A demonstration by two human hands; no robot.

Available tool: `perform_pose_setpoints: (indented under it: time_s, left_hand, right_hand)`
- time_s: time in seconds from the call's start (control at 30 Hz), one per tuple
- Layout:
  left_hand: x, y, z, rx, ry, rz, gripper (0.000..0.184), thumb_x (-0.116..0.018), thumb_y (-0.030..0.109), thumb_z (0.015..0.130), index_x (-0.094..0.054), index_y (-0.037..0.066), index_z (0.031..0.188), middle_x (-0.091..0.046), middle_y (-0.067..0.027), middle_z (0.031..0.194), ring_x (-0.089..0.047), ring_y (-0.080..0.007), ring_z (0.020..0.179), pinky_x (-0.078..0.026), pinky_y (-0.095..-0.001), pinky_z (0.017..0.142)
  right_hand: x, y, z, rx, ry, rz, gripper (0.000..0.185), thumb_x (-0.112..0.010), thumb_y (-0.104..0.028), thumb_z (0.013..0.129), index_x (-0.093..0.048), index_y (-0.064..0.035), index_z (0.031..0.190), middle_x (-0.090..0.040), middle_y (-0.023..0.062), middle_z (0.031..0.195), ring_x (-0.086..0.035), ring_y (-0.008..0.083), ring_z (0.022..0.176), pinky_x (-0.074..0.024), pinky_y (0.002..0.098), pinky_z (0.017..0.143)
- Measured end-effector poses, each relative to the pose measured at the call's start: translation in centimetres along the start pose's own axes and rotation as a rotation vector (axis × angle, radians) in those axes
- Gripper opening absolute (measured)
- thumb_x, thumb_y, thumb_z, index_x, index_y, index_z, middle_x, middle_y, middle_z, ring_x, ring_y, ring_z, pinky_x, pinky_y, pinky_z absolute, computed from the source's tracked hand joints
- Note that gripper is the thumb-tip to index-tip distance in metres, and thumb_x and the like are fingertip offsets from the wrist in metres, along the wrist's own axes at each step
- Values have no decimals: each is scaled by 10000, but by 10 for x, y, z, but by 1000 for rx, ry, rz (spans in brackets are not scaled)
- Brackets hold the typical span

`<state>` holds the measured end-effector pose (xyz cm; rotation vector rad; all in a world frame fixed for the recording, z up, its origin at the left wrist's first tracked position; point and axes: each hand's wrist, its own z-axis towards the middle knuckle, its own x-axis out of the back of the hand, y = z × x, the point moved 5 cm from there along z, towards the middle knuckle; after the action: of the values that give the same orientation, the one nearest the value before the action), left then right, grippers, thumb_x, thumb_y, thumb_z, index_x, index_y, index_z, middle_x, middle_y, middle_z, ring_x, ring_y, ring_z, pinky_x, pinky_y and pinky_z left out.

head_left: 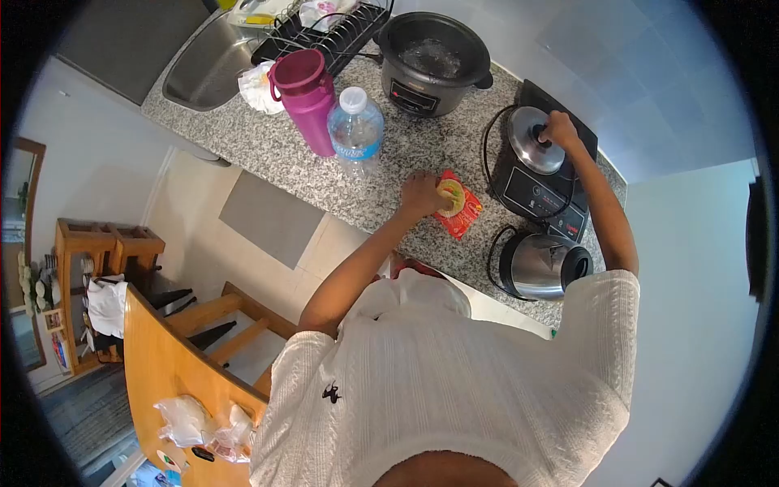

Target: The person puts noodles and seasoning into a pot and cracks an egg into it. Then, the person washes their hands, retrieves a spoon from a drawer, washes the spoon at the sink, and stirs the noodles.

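In the head view, the left hand [420, 195] lies on the granite countertop [438, 243], its bent fingertips at the edge of a red packet [464, 224] that shows a round yellow-green shape; whether they pinch it cannot be told. The packet lies flat between the clear water bottle [355, 134] and the black induction hob [519, 191]. The right hand [561, 131] has its fingers closed on the black knob [540, 132] of a shiny round lid [527, 150]. The lid is over the hob, but whether it touches the surface cannot be told. A steel electric kettle [535, 266] stands just beside the hob's near end. Farther back stands the uncovered black slow cooker [414, 97], and a magenta pitcher [312, 118] stands beside the bottle.
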<state>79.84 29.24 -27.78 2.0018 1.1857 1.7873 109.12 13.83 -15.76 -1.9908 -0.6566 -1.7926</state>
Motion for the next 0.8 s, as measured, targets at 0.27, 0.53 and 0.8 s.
perform_pose_setpoints:
  time_s: [0.27, 0.53, 0.8]
  left_hand:
    - [34, -5, -57, -123, 279, -655, 514, -774, 185, 530, -530, 33, 955, -590, -130, 794, -592, -274, 742, -469, -347, 679]
    - [59, -6, -86, -215, 378, -620, 395, -734, 102, 617, -582, 47, 978, -612, -94, 875, -593, -187, 770, -468, -287, 686]
    - [75, 6, -92, -384, 437, -313, 265, -656, 193, 718, -608, 72, 948, -602, -68, 853, -581, -214, 758, -441, -297, 716]
  right_hand:
    - [22, -180, -108, 674, -297, 677, 320, -684, -221, 694, -618, -28, 941, -605, 134, 907, -599, 229, 778, -470, 321, 699]
    - [-6, -226, -141, 840, -389, 693, 199, -698, -105, 649, -626, -15, 811, -582, 99, 718, -578, 202, 673, -456, 305, 609]
    - [6, -233, -156, 900, -221, 628, 126, -638, -32, 609, -597, 3, 723, -570, 135, 687, -570, 277, 622, -451, 334, 565]
